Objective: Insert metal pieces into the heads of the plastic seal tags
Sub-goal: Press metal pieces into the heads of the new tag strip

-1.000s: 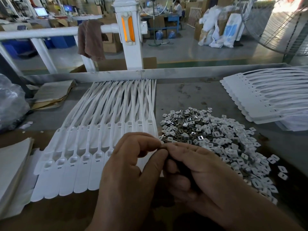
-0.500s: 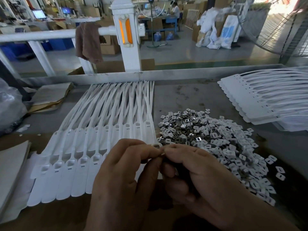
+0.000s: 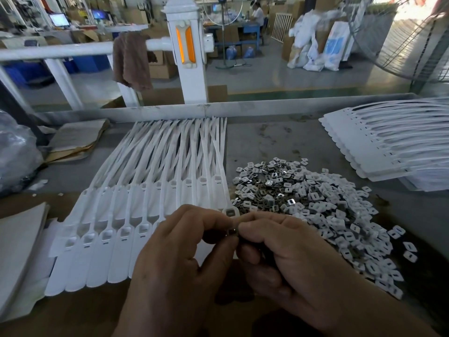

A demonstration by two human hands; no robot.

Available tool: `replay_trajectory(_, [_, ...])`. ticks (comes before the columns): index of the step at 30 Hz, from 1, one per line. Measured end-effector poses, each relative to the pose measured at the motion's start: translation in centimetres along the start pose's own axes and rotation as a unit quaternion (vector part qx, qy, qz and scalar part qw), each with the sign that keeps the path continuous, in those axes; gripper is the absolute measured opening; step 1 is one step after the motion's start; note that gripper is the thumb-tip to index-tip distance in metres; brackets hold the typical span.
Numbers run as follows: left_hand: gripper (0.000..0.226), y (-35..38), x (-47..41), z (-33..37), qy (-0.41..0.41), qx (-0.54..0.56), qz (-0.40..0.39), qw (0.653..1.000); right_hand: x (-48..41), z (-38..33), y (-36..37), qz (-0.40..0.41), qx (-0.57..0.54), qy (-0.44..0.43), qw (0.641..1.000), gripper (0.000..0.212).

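One small square metal piece (image 3: 232,231) sits pinched between the fingertips of both hands, low in the middle, just in front of the row of flat white plastic seal tags (image 3: 136,215). The left hand (image 3: 179,259) and the right hand (image 3: 291,261) both curl their fingers tight round it. Just right of them, a big heap of little white and grey square pieces (image 3: 315,203) lies on the grey worktop (image 3: 267,142).
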State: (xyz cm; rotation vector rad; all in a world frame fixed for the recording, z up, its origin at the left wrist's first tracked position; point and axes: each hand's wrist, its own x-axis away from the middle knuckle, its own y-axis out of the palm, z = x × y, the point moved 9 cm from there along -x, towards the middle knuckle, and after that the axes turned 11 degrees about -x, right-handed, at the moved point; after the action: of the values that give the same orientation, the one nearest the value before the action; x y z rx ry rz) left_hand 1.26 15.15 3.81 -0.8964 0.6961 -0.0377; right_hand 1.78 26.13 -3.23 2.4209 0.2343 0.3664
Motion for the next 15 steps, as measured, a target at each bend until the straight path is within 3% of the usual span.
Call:
replay_trajectory(2, [0.020,0.1,0.0,-0.3,-0.002,-0.011,-0.023,1.000,0.1,0.3,0.2,-0.011,0.008,0.014,1.000,0.013])
replay_trajectory(5, [0.006,-0.8,-0.2,-2.1,-0.015,-0.057,-0.034,0.998,0.0,0.6,0.2,-0.018,-0.038,0.045,0.998,0.009])
replay_trajectory(8, [0.016,-2.5,-0.3,-6.1,-0.070,-0.097,-0.017,0.993,-0.3,0.2,-1.1,0.016,-0.138,0.046,0.989,0.009])
replay_trajectory(11, [0.008,-3.1,0.1,-10.0,-0.140,-0.072,-0.037,0.987,-0.6,-0.2,-1.6,0.029,-0.169,0.033,0.985,0.015])
replay_trajectory(15, [0.023,-3.9,0.5,-10.5,-0.132,-0.080,-0.021,0.988,-0.7,-0.1,-1.8,0.034,-0.160,0.033,0.986,0.015])
